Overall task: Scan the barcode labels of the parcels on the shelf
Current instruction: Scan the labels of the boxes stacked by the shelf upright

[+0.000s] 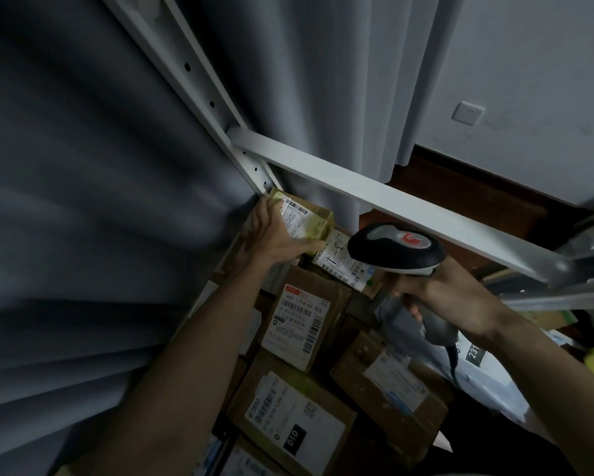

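Note:
A small yellow-taped cardboard parcel (314, 218) with a white barcode label sits in the far left corner of the shelf. My left hand (275, 235) grips it, fingers spread over its label and front side. My right hand (450, 297) holds the grey handle of a black and grey barcode scanner (395, 247), whose head hovers over a second labelled parcel (340, 261) just right of the first. Closer to me lie several brown parcels with white labels, such as the box (305, 324) and the box (295, 417).
A white metal upright (199, 91) and crossbar (374, 194) of the shelf frame run above the parcels. Grey curtains (82, 201) hang at left and behind. White plastic mailers (477, 372) lie at right. A wall socket (467, 113) is at upper right.

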